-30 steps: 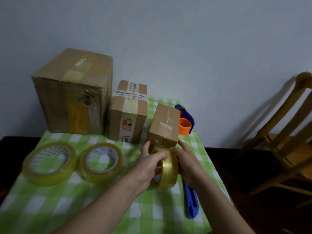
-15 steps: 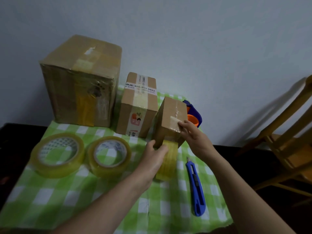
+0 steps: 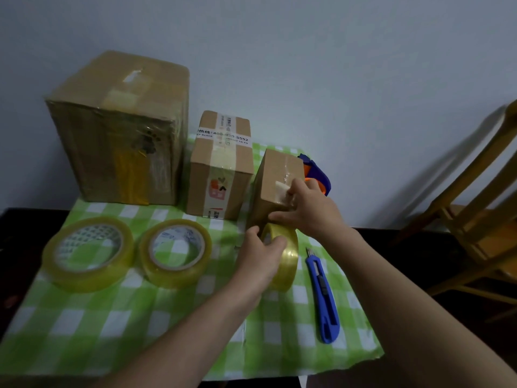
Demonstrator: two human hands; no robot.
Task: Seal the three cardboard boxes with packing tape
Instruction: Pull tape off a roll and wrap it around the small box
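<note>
Green-and-white checked cloth [image 3: 92, 326], yellowish tape rolls [image 3: 88, 254], blue knife [image 3: 321, 295], brown boxes [image 3: 123, 130].

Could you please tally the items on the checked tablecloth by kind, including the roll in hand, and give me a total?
Cardboard boxes: 3
Tape rolls: 3
Utility knife: 1
Tape dispenser: 1
Total: 8

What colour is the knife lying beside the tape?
Blue. The utility knife shows best in the head view, the only one.
</note>
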